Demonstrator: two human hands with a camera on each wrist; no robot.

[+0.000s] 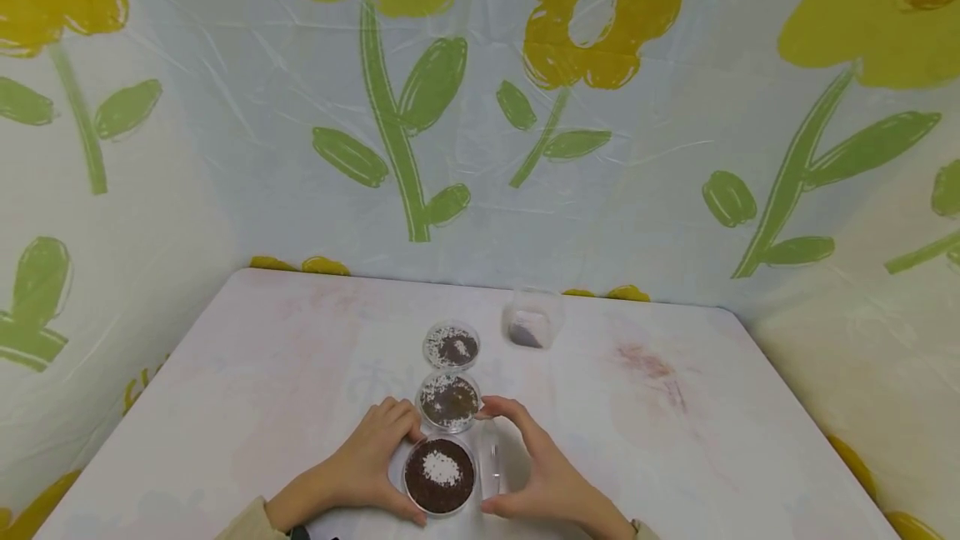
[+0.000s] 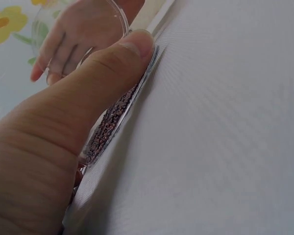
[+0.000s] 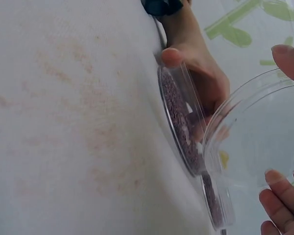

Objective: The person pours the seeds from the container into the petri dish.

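Observation:
My left hand [image 1: 371, 458] grips the nearest round clear petri dish [image 1: 442, 513] between thumb and fingers; it sits flat on the table. Dark brown granular soil [image 1: 420, 482] fills this dish, with a patch of white grains [image 1: 441, 468] on top. Just to the right, my right hand [image 1: 551, 473] holds a clear petri dish lid [image 3: 255, 132] by its edge, thumb on one side and fingers on the other. The lid stands on edge, apart from the dish. In the left wrist view the left thumb [image 2: 112, 61] presses the dish's side.
Behind the held dish, two more petri dishes, the middle one [image 1: 450, 430] and the far one [image 1: 427, 347], stand in a row with dark soil and scattered white grains. A clear plastic container [image 1: 536, 300] with whitish-grey contents stands at back right. A flowered cloth [image 1: 480, 215] hangs behind the table.

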